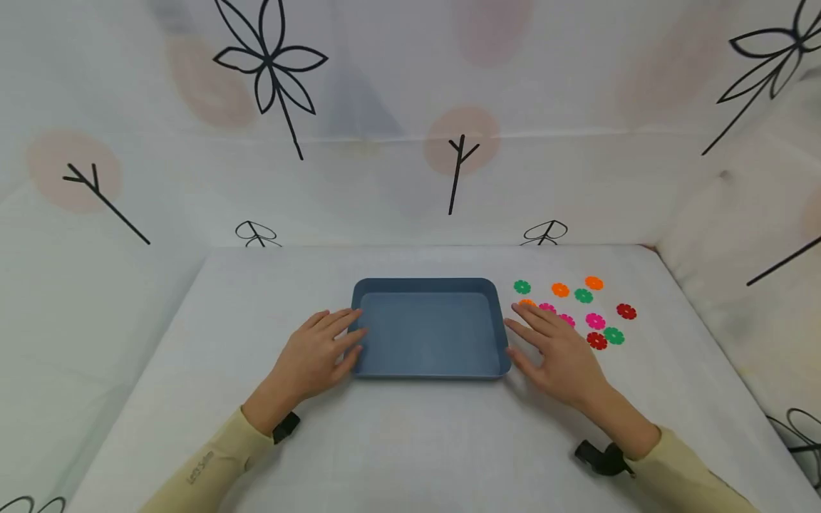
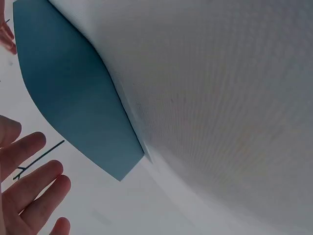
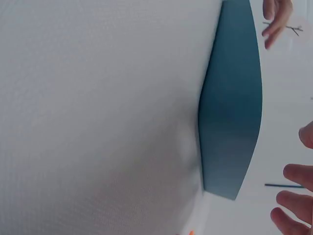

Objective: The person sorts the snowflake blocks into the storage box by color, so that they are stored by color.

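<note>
A shallow blue-grey rectangular tray (image 1: pixel 430 335) lies on the white cloth between my two hands, nothing in it. My left hand (image 1: pixel 318 353) hovers at the tray's left side, fingers spread and relaxed, fingertips over or near the rim. On the other side, my right hand (image 1: pixel 556 354) has its fingers loosely extended toward the right rim; whether they touch it I cannot tell. In the left wrist view the tray's outer wall (image 2: pixel 73 83) stands beside the left fingers (image 2: pixel 41 186). The right wrist view shows the same tray (image 3: pixel 230 107) and the right fingertips (image 3: pixel 293 198). Neither hand holds anything.
Several flower-shaped pieces lie right of the tray, among them a green one (image 1: pixel 522 286), an orange one (image 1: pixel 594 283), a pink one (image 1: pixel 595 320) and a red one (image 1: pixel 626 311). My right hand partly covers some. Patterned cloth walls (image 1: pixel 385 192) stand at the back and sides.
</note>
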### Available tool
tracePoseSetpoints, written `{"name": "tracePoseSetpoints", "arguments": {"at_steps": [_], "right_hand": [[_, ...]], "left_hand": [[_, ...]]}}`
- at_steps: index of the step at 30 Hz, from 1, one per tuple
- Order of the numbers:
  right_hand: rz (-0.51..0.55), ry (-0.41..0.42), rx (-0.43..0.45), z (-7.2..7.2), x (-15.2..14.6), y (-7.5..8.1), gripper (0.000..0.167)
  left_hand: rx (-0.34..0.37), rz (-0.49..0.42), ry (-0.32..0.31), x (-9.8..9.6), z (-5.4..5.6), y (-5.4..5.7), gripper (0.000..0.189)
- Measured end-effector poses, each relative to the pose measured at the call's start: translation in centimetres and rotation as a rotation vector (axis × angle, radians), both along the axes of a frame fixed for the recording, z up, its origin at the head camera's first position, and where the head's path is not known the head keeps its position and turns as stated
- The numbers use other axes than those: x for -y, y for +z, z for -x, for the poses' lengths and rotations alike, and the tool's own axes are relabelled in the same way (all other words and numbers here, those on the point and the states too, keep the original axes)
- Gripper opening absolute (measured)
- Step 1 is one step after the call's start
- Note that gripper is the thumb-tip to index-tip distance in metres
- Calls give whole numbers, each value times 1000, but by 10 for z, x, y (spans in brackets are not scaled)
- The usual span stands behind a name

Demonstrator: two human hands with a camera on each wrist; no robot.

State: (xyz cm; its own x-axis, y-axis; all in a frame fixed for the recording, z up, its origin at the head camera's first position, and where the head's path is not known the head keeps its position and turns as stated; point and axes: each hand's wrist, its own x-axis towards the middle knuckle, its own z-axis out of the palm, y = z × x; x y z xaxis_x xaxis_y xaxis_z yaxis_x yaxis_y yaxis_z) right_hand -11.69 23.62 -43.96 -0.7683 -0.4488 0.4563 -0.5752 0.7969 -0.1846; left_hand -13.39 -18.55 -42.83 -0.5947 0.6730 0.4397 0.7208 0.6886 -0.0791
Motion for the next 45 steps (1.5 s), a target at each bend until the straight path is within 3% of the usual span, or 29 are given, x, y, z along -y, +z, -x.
{"name": "tracePoseSetpoints", "arguments": {"at_steps": [5, 9, 18, 23, 33, 45], "right_hand": [[122, -75, 29, 2, -10, -2, 48], [208, -128, 22, 7, -16, -4, 44], [354, -238, 108, 21, -37, -9, 38], [378, -261, 168, 29, -52, -15, 34], [319, -295, 394, 45, -72, -20, 31], [311, -303, 496, 62, -70, -24, 34]], "left_hand": [[15, -170, 12, -1, 3, -4, 21], [49, -292, 57, -2, 8, -7, 19], [266, -516, 190, -2, 20, -11, 20], [407, -571, 252, 1, 27, -14, 24], [606, -585, 315, 8, 32, -24, 34], [874, -720, 226, 16, 37, -35, 32]]}}
